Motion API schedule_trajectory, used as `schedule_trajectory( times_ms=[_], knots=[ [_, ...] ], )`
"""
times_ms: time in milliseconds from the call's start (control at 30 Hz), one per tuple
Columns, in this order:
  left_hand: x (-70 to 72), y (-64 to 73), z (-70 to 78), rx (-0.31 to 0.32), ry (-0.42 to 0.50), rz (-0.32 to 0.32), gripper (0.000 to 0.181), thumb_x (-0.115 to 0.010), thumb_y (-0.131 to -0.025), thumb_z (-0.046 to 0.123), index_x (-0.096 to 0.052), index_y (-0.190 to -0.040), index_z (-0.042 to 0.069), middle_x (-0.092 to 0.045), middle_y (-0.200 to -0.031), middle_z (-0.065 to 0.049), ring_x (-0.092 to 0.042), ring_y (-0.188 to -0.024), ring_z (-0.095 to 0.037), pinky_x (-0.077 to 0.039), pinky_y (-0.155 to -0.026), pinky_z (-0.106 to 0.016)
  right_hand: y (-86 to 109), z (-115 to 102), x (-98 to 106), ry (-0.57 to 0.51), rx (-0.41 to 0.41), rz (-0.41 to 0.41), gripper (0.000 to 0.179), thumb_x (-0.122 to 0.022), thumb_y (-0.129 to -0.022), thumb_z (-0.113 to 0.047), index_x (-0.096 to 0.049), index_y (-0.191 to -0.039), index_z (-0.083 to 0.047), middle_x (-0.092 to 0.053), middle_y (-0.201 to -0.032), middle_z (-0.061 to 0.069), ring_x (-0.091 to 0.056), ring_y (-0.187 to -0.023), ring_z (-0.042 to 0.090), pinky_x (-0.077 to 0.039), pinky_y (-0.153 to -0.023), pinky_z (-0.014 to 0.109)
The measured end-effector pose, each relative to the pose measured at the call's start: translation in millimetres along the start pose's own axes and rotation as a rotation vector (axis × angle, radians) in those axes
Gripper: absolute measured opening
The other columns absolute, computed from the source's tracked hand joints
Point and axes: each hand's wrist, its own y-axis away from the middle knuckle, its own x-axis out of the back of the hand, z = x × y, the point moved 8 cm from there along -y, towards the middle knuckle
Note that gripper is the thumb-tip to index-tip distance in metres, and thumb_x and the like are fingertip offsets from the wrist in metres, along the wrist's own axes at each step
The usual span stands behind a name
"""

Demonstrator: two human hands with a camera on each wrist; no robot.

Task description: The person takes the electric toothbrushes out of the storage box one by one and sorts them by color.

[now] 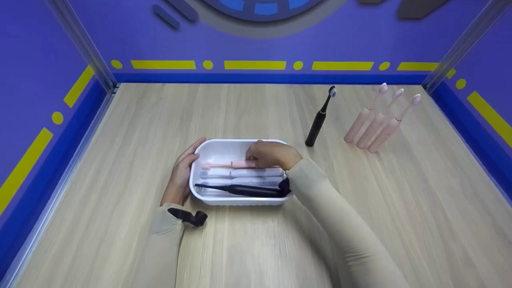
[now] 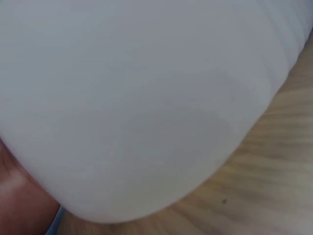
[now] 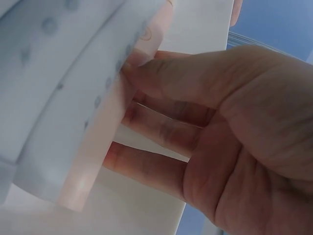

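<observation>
Inside a white plastic basin (image 1: 240,202), several electric toothbrushes lie side by side. My right hand (image 1: 272,155) reaches into it and pinches the handle of a pink toothbrush (image 3: 93,161), thumb on one side and fingers on the other. White toothbrushes (image 1: 256,173) lie right beside the pink one, and a black toothbrush (image 1: 252,191) is nearest the front wall. My left hand (image 1: 181,176) holds the basin's left end, thumb at the rim and fingers along the outside. The left wrist view is mostly filled by the basin's outer wall (image 2: 137,107).
To the right of the basin, a black toothbrush (image 1: 317,126) stands upright on the wooden table (image 1: 160,116). Farther right, pink toothbrushes (image 1: 374,130) stand close together in a row. Blue-purple panels (image 1: 256,48) enclose the back and sides.
</observation>
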Motion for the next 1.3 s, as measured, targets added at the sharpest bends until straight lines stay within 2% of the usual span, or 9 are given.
schedule_trajectory(
  times_ms=[233, 467, 833, 1000, 1200, 1300],
  knots=[
    [0.0, 0.1, -0.3, 0.001, 0.008, -0.009, 0.051, -0.030, -0.096, 0.003, -0.037, -0.146, 0.001, -0.031, -0.157, -0.007, -0.026, -0.145, -0.017, -0.018, -0.121, -0.031, -0.3, 0.9, -1.1, -0.009, -0.008, -0.033, 0.028, -0.056, -0.087, 0.003, -0.044, -0.065, -0.009, -0.032, -0.063, -0.004, -0.030, -0.059, 0.011, -0.021, -0.051, 0.022],
    [0.2, -0.1, -0.3, -0.006, 0.005, -0.006, 0.051, -0.029, -0.096, 0.002, -0.038, -0.146, 0.001, -0.031, -0.157, -0.006, -0.026, -0.145, -0.016, -0.019, -0.121, -0.032, 1.3, 1.5, -0.4, -0.021, -0.010, -0.046, 0.020, -0.059, -0.092, -0.008, -0.058, -0.072, -0.006, -0.041, -0.066, -0.005, -0.035, -0.062, 0.010, -0.026, -0.053, 0.021],
    [0.4, -0.1, 0.5, -0.005, 0.000, -0.004, 0.051, -0.030, -0.096, 0.003, -0.037, -0.146, 0.001, -0.032, -0.156, -0.007, -0.027, -0.145, -0.016, -0.019, -0.121, -0.031, 2.5, 1.5, 2.3, -0.070, -0.022, -0.029, 0.015, -0.057, -0.093, -0.007, -0.059, -0.078, -0.006, -0.041, -0.068, -0.004, -0.037, -0.064, 0.012, -0.028, -0.055, 0.024],
    [0.3, 0.2, 1.1, -0.010, -0.014, -0.006, 0.050, -0.030, -0.096, 0.003, -0.038, -0.146, 0.001, -0.033, -0.156, -0.007, -0.027, -0.145, -0.016, -0.019, -0.121, -0.032, 4.6, 0.2, 5.9, -0.074, 0.007, -0.013, 0.011, -0.054, -0.091, 0.000, -0.064, -0.087, -0.003, -0.046, -0.073, -0.001, -0.040, -0.068, 0.013, -0.032, -0.060, 0.025],
    [0.1, 0.4, 1.9, -0.016, -0.026, -0.009, 0.050, -0.029, -0.096, 0.003, -0.037, -0.146, 0.000, -0.032, -0.156, -0.008, -0.026, -0.145, -0.017, -0.019, -0.121, -0.032, 8.3, 1.5, 10.0, -0.100, 0.020, -0.008, 0.020, -0.050, -0.090, 0.006, -0.067, -0.095, -0.003, -0.054, -0.082, 0.003, -0.044, -0.074, 0.015, -0.038, -0.067, 0.027],
    [0.4, 0.4, 1.0, -0.003, -0.024, -0.001, 0.051, -0.029, -0.096, 0.003, -0.038, -0.146, 0.002, -0.032, -0.156, -0.006, -0.026, -0.145, -0.016, -0.019, -0.121, -0.032, 9.8, 3.0, 10.9, -0.123, 0.015, -0.007, 0.021, -0.051, -0.088, 0.007, -0.067, -0.096, -0.004, -0.055, -0.082, 0.001, -0.045, -0.075, 0.014, -0.039, -0.067, 0.026]
  ],
)
